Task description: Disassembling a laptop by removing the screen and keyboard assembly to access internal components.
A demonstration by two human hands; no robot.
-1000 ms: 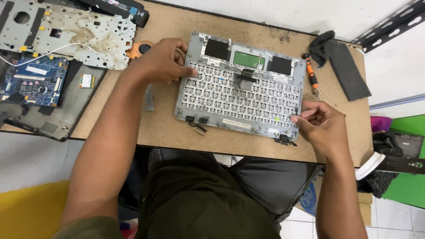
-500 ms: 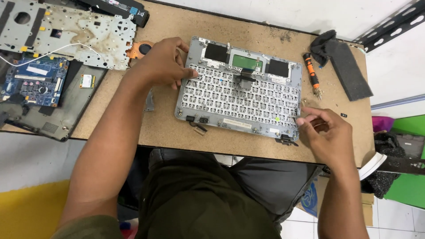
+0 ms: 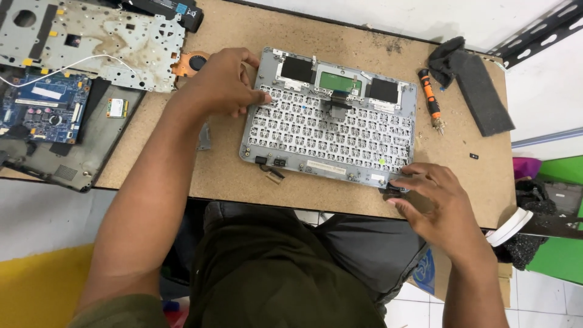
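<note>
At 9 o'clock on my view sits an opened laptop base (image 3: 57, 152) with a blue circuit board (image 3: 36, 112) bedded in it; a small green card (image 3: 117, 107) lies at its right edge. Above it, at 10 o'clock, a bare grey metal plate (image 3: 91, 36) spreads across the table corner, a white wire (image 3: 61, 65) looping over it, a copper fan piece (image 3: 193, 62) just beside its right end. I see the left hand (image 3: 221, 82) at 11 o'clock of centre, knuckles up, fingertips pressing the upper-left edge of the keyboard panel (image 3: 331, 130); it closes on nothing, only bears down. The keyboard panel lies underside up in the middle of the brown table (image 3: 291, 33), a grey frame with rows of key backs, two dark pads and a green board along its far edge, a short ribbon cable in the centre. The right hand (image 3: 434, 203) is at 5 o'clock, fingers spread and touching the panel's lower-right corner by a small dark hinge part (image 3: 392, 189); whether it pinches that part I cannot tell. At 2 o'clock an orange-handled screwdriver (image 3: 430, 100) lies apart from the panel, and further right a dark cloth (image 3: 473, 85) near the table edge.
</note>
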